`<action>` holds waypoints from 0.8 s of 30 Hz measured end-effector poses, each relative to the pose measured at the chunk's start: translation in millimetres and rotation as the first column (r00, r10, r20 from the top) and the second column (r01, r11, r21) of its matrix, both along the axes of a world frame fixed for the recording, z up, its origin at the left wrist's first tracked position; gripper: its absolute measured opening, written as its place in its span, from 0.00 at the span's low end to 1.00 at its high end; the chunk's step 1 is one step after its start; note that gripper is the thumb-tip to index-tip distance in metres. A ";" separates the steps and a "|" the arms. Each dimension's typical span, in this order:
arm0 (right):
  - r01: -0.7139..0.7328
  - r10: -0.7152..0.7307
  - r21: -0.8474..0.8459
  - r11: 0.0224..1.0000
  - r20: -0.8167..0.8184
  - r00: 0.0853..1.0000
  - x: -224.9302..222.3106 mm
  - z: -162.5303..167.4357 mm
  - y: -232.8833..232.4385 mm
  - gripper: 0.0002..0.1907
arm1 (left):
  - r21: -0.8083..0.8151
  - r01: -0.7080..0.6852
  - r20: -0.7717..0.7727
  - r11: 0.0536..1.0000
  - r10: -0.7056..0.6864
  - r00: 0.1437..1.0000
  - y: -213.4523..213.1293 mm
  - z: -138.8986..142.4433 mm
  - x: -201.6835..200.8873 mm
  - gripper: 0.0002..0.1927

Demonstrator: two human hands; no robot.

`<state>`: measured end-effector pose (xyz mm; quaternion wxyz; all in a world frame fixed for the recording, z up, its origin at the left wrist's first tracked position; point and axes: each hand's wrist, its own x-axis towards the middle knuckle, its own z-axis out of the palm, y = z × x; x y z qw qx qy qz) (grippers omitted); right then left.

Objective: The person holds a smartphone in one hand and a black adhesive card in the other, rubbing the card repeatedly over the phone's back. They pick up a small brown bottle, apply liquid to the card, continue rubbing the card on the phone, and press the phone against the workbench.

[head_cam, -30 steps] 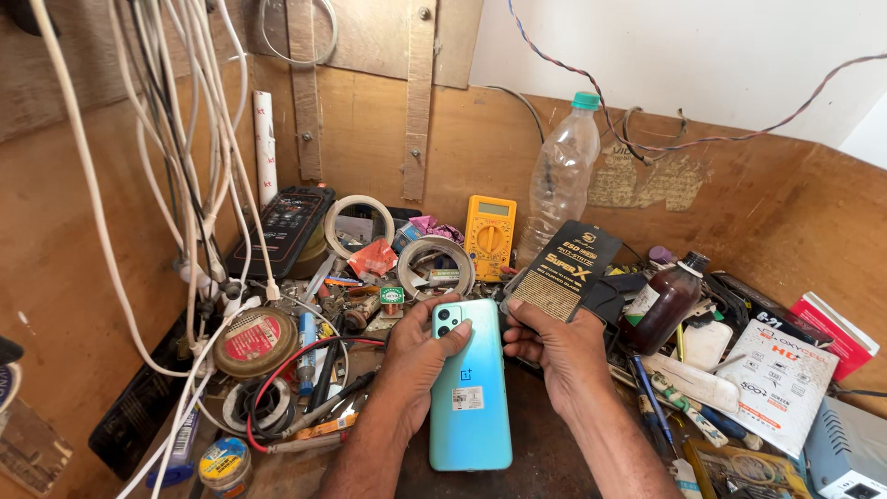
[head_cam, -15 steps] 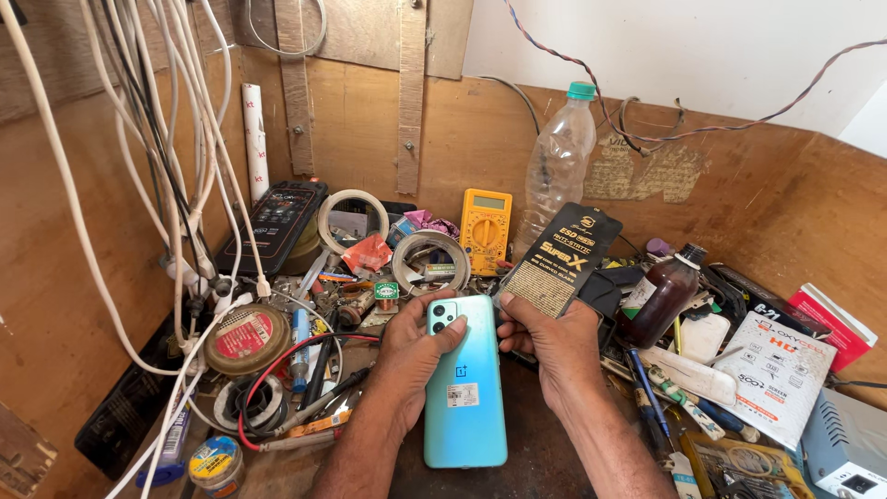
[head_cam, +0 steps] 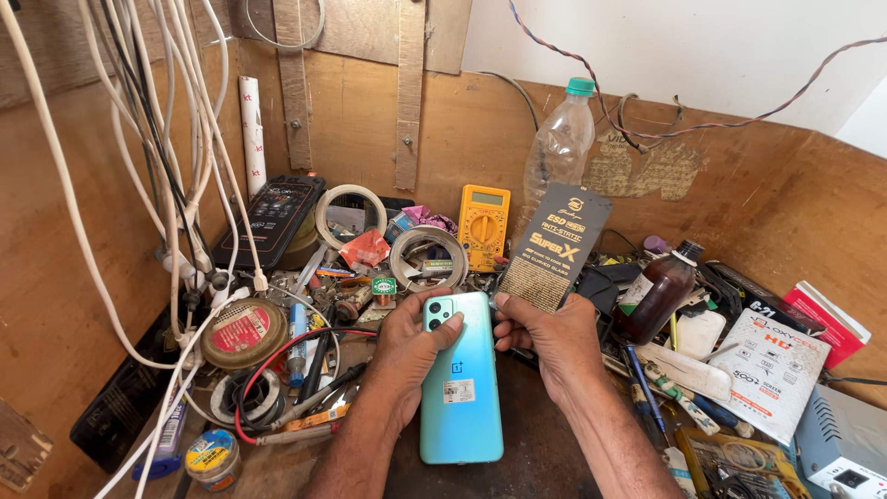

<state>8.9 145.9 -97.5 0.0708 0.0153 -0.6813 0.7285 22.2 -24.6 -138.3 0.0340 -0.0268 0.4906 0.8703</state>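
A light blue smartphone (head_cam: 462, 383) lies face down on the dark bench top, camera end away from me. My left hand (head_cam: 411, 346) grips its upper left edge, thumb across the back near the camera lenses. My right hand (head_cam: 550, 337) presses against the phone's upper right corner with its fingers curled. A black and gold flat packet (head_cam: 559, 245) stands just behind my right hand.
Clutter rings the phone: a yellow multimeter (head_cam: 484, 225), a clear plastic bottle (head_cam: 559, 148), tape rolls (head_cam: 427, 259), a round tin (head_cam: 244, 333), a brown bottle (head_cam: 658, 291), white packets (head_cam: 771, 370) at right, hanging white cables (head_cam: 176, 185) at left, wooden walls behind.
Both hands and the phone stay nearly in place. The view has shifted slightly, and my fingers have adjusted a little at the phone's top end.
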 end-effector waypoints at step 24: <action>-0.059 0.058 0.022 0.998 0.049 0.997 13.2 3.2 6.2 0.09 | 0.021 0.014 0.011 1.000 -0.014 1.000 -1.8 -0.6 0.6 0.27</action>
